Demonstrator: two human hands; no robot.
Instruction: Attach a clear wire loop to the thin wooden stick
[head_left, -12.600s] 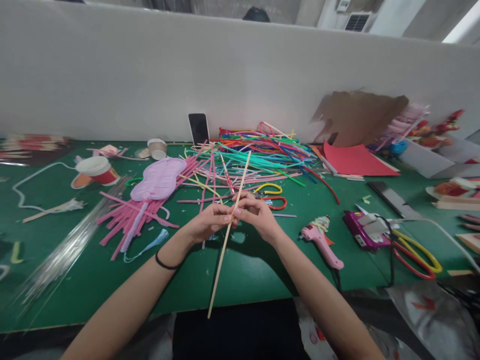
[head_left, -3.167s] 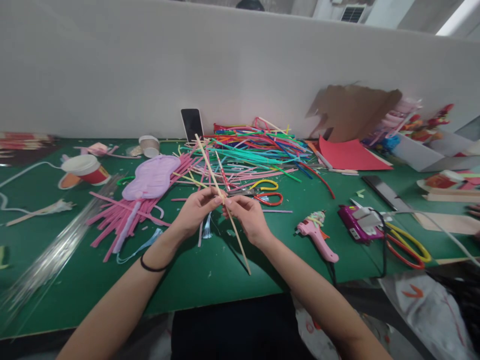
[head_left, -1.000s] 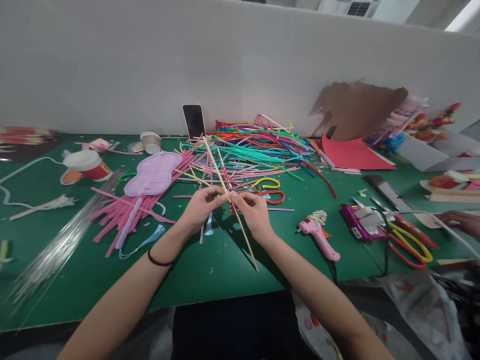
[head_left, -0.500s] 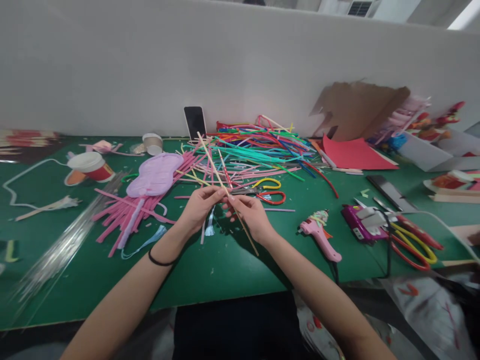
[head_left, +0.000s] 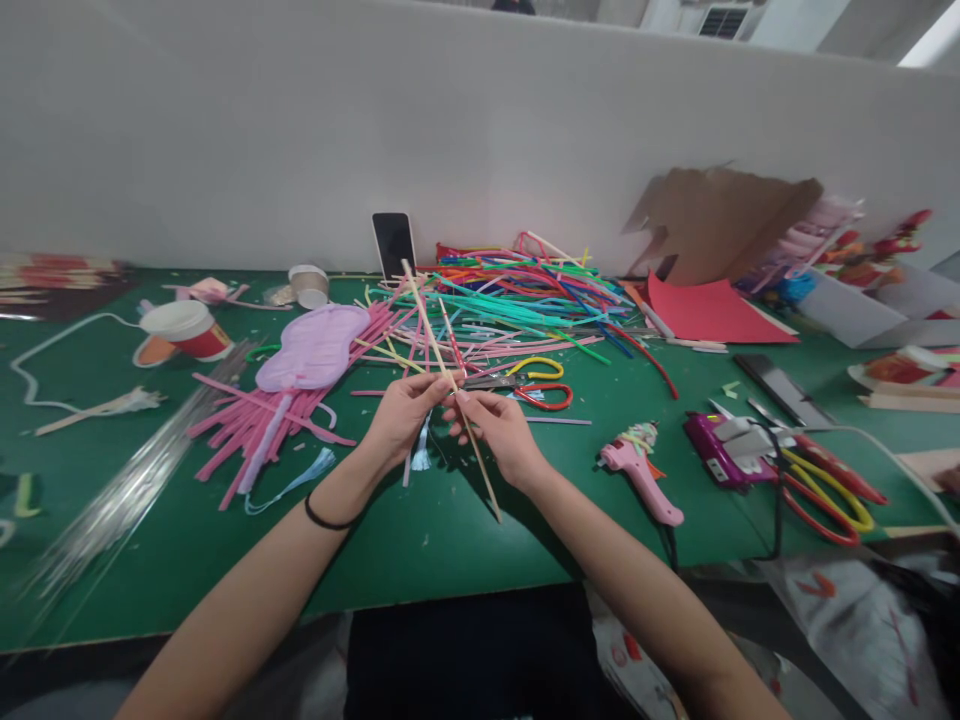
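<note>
Both my hands meet over the middle of the green table, pinching a thin wooden stick (head_left: 424,315) that slants from upper left to lower right. My left hand (head_left: 406,415) has its thumb and fingers closed on the stick. Just to the right, my right hand (head_left: 501,425) is closed on it too. Behind the fingers, scissors (head_left: 538,380) with one yellow and one red handle lie on the table. A red-and-white patterned stick (head_left: 452,335) lies just beyond my fingertips. A light blue tassel (head_left: 421,450) shows under my left hand.
A purple padded fan shape (head_left: 315,345) rests on pink pipe cleaners (head_left: 225,435) at the left. Coloured pipe cleaners (head_left: 510,300) are heaped behind. To the right lie a pink glue gun (head_left: 641,475) and a purple power block (head_left: 720,455). A paper cup (head_left: 191,332) stands left.
The stick has turned slightly steeper, its lower end shifting left and its top a little right. Both hands keep their pinch in nearly the same place.
</note>
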